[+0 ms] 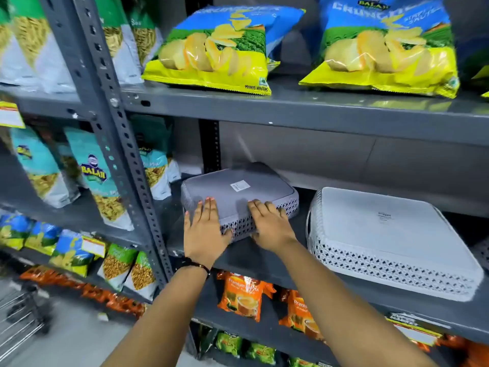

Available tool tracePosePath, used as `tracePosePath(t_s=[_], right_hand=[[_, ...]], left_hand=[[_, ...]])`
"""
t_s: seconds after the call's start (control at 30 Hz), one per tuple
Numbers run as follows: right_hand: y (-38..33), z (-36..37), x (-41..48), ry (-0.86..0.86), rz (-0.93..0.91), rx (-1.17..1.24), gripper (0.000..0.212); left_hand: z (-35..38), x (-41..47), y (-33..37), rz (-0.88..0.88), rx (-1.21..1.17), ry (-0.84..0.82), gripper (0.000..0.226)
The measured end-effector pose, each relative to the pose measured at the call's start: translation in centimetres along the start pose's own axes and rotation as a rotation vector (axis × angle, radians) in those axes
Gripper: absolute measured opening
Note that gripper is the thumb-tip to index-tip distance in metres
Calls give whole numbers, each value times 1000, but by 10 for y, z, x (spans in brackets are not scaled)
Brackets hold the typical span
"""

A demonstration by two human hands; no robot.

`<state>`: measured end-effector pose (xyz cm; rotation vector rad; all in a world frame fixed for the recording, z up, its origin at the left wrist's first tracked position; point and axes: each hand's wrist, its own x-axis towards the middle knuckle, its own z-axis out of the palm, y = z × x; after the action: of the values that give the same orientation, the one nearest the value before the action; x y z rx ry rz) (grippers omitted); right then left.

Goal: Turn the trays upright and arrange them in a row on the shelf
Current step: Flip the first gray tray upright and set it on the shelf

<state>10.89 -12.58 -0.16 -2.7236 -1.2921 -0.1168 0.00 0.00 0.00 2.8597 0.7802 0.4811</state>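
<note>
Pretty much at the start here. Both hands, left hand (203, 229) and right hand (268, 225), lie flat and spread on the grey tray (238, 192), gripping nothing yet. It's upside down, and so is the white tray (383, 239) just right of them on the shelf (264, 258).
</note>
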Motion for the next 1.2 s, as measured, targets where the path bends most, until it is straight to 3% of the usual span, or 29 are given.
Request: tracePosePath(t_s=[0.2, 0.4, 0.67, 0.8, 0.97, 1.1, 1.2], right_hand=[[9, 15, 32, -168, 160, -25, 92], [9, 26, 34, -139, 173, -35, 93], [15, 19, 28, -52, 76, -92, 103], [20, 6, 28, 60, 26, -180, 94], [37, -17, 31, 242, 141, -247, 95], [41, -42, 29, 482, 100, -285, 51], [38, -67, 28, 673, 149, -280, 43]], left_hand=[[29, 23, -22, -136, -222, -170, 120], [46, 25, -39, -262, -675, -79, 142], [42, 30, -38, -344, -909, 43, 115], [13, 36, -36, -348, -984, 71, 93], [-24, 42, -52, -340, -1124, 33, 79], [-50, 43, -60, -290, -1209, -24, 70], [-68, 44, -59, -284, -1356, 76, 41]])
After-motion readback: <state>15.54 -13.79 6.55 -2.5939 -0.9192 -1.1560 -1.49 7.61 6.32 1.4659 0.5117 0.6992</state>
